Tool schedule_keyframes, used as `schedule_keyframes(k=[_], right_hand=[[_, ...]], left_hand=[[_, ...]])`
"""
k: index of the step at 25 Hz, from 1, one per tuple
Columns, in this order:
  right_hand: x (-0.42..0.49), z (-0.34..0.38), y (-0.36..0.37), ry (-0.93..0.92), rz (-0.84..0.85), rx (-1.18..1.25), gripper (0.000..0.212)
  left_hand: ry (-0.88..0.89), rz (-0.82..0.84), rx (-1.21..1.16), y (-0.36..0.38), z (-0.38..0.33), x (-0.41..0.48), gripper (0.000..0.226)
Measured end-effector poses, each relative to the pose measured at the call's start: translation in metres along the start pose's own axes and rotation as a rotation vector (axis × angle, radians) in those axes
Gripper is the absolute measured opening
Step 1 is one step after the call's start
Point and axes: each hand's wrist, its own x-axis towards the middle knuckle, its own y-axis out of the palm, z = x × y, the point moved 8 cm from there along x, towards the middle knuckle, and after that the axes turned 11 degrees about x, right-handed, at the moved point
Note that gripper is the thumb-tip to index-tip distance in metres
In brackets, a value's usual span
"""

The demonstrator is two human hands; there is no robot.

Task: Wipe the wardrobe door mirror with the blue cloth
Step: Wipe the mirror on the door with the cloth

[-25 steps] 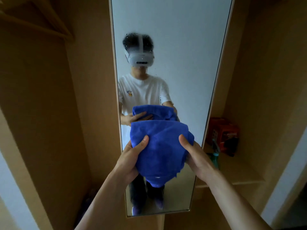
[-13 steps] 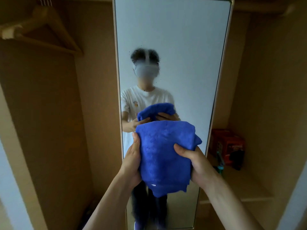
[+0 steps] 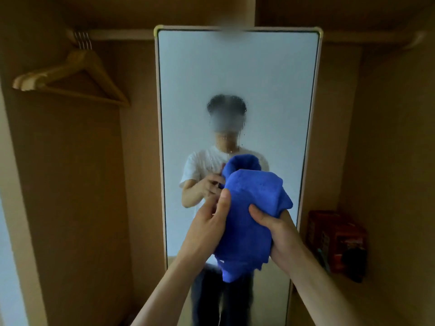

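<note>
Head view, the only one. Wardrobe mirror [image 3: 235,74] stands upright, centre frame, its top edge just below the hanging rail [image 3: 117,34]. Blue cloth [image 3: 249,215] is bunched into a thick wad and held up in front of the lower-middle glass. Whether it touches the glass cannot be told. Left hand [image 3: 207,229] grasps the cloth's left edge, thumb lying up along the fabric. Right hand [image 3: 280,234] grasps the right side, thumb across the front and fingers hidden behind. Fine droplets or mist [image 3: 226,107] show on the glass at mid-height, above the cloth, with a few runs below them. Wooden hangers [image 3: 70,76] hang on the rail at left. A red box [image 3: 336,241] sits on the shelf at right, near the mirror's edge. Judgement: the step in hand is readying the cloth, with wiping not yet begun. To do it well, fold a flat pad with no loose tail, since the corner hanging below would drag streaks. Press the pad flat with one palm, start at the top edge, and work down in overlapping passes through the wet patch. Turn to a dry face once the pad dampens. Keep the right elbow off the red box.
</note>
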Motion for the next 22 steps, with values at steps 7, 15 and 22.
schedule_keyframes(k=[7, 15, 22], right_hand=[[0.021, 0.038, 0.018, -0.127, 0.002, -0.179, 0.035], [0.042, 0.058, 0.019, 0.009, 0.032, -0.196, 0.041], [0.051, 0.091, 0.068, -0.09, 0.2, -0.212, 0.046]], left_hand=[[0.177, -0.187, -0.12, 0.012, -0.04, 0.009, 0.029], [0.256, -0.164, -0.199, 0.01, -0.058, 0.017, 0.011], [0.24, -0.236, -0.088, -0.015, -0.072, 0.035, 0.042]])
